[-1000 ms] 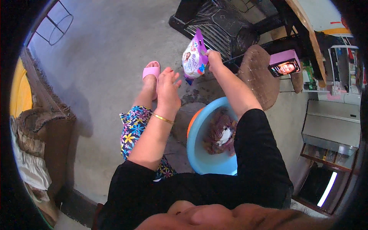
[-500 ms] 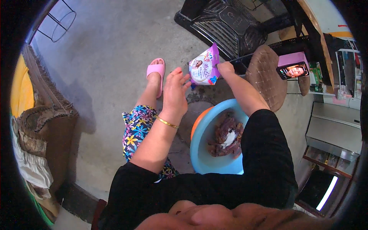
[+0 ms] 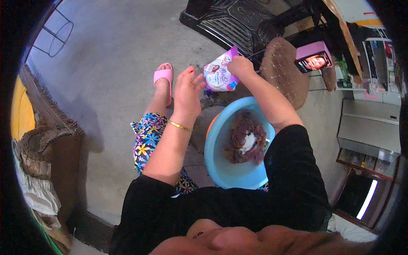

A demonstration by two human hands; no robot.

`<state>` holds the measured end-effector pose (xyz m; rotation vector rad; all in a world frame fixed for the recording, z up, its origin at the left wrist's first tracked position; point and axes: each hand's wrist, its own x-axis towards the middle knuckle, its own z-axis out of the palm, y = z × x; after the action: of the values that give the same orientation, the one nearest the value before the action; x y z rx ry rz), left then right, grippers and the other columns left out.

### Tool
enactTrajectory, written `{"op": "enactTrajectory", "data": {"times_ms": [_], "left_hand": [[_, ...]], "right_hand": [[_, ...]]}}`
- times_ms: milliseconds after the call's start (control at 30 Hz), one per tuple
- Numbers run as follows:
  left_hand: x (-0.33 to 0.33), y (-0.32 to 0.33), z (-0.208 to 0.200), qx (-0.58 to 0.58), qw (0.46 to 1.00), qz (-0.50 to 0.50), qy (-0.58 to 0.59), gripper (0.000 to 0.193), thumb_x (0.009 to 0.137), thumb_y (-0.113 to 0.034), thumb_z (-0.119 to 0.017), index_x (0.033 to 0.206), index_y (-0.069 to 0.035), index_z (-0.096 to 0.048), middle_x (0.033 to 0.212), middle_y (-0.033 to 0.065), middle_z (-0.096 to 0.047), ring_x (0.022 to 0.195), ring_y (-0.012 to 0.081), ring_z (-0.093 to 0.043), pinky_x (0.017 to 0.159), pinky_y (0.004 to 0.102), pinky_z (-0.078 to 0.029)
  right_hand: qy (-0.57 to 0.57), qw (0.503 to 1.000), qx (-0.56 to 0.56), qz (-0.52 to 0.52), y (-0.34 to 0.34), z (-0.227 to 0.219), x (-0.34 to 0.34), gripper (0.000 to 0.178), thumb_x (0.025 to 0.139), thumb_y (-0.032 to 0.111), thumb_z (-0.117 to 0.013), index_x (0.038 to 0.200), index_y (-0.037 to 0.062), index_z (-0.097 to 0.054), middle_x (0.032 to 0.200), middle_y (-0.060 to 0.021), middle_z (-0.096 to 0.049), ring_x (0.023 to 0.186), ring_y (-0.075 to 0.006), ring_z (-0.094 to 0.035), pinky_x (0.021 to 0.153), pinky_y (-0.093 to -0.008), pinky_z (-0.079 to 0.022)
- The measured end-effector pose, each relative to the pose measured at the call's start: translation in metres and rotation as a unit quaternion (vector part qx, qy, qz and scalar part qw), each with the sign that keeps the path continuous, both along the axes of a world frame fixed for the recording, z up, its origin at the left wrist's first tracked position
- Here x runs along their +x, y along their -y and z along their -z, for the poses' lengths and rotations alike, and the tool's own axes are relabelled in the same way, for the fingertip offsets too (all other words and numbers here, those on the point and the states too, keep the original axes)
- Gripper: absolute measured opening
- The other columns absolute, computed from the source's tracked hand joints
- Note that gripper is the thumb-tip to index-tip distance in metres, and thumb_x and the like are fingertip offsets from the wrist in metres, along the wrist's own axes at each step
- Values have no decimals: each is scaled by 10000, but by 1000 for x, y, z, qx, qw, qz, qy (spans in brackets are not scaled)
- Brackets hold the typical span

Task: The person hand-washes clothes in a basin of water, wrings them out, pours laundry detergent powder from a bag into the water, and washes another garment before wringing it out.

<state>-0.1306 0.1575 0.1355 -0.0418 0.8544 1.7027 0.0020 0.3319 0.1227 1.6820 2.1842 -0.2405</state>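
My right hand point(image 3: 240, 67) is closed on the upper right of a purple-and-white laundry powder bag point(image 3: 219, 76), beyond the basin. Just left of the bag my left hand point(image 3: 187, 93) is raised, its fingers apart and holding nothing; a gold bangle circles that wrist. Below my right forearm sits a light blue basin point(image 3: 216, 159). In it lies a heap of dark reddish-brown cloth point(image 3: 239, 154), with a patch of white powder point(image 3: 247, 143) on top. My right sleeve hides part of the basin's right side.
An orange rim point(image 3: 210, 123) shows beside the basin. Ahead are a black stove-like metal piece point(image 3: 238, 21) and a brown padded stool point(image 3: 282, 72). A phone point(image 3: 314, 62) leans on a pink box at right. A covered sofa point(image 3: 55, 140) stands left.
My right hand has shifted from the bag's right edge to its upper corner, and the bag looks more tilted. My left hand stays open beside it. The whole view has shifted slightly.
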Motion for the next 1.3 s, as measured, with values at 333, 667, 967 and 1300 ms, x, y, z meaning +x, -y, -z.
{"op": "enactTrajectory", "data": {"times_ms": [333, 667, 967, 1300], "left_hand": [[3, 19, -32, 89, 996, 24, -13, 124, 822, -156, -489, 880, -51, -521, 878, 80, -561, 872, 258, -550, 757, 365, -427], [109, 116, -9, -45, 939, 332, 75, 170, 814, -224, -487, 918, -92, -514, 866, 24, -520, 903, 209, -499, 781, 387, -384], [162, 143, 11, -201, 916, 344, 39, 400, 854, -382, -372, 1102, -85, -471, 1127, 126, -503, 1027, 305, -454, 932, 593, -220], [136, 128, 24, 18, 921, 337, 196, 473, 888, -414, -263, 1229, -118, -403, 1248, 119, -437, 1149, 303, -411, 948, 531, -298]], "right_hand": [[-343, 928, 63, -135, 169, -78, 94, 160, 757, 156, -516, 830, 41, -601, 871, -196, -573, 838, -364, -538, 806, -401, -440], [-192, 967, 133, -101, 251, 37, 121, 444, 748, 174, -566, 1177, 200, -453, 1318, -180, -283, 1144, -448, -325, 824, -598, -359], [-239, 954, 124, 133, 202, 23, 98, 369, 859, 276, -382, 826, 10, -635, 846, -218, -615, 757, -345, -597, 723, -442, -456], [-690, 712, -59, 112, 307, -34, 101, 349, 728, -27, -498, 1070, 43, -496, 1062, -121, -531, 972, -244, -519, 865, -342, -411]]}}
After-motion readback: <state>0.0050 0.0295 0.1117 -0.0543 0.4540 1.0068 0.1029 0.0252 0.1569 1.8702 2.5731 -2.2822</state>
